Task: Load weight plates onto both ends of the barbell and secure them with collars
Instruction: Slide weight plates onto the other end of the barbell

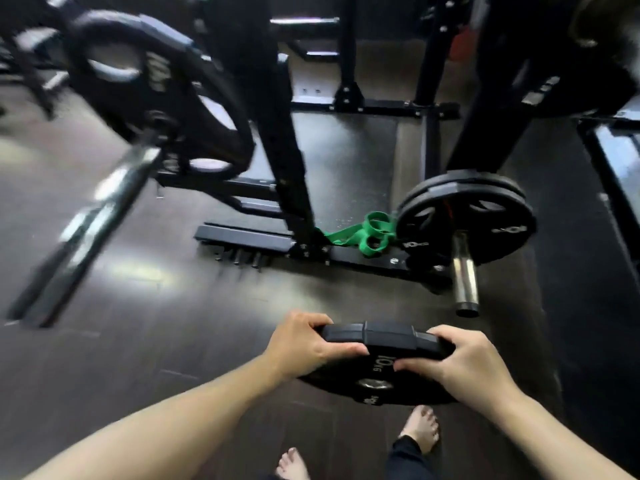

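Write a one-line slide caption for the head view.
Both hands, left hand and right hand, carry a 10 kg plate.

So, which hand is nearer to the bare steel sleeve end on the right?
Right. The right hand grips the black 10 kg plate just below the sleeve; the left hand grips its far side.

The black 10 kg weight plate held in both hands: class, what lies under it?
Below the black 10 kg weight plate show dark floor and a bare foot. The floor directly beneath is covered.

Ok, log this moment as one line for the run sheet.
phase: carrying plate | left hand: grips 10 kg plate rim | right hand: grips same plate | barbell sleeve: one plate on | collar: none visible
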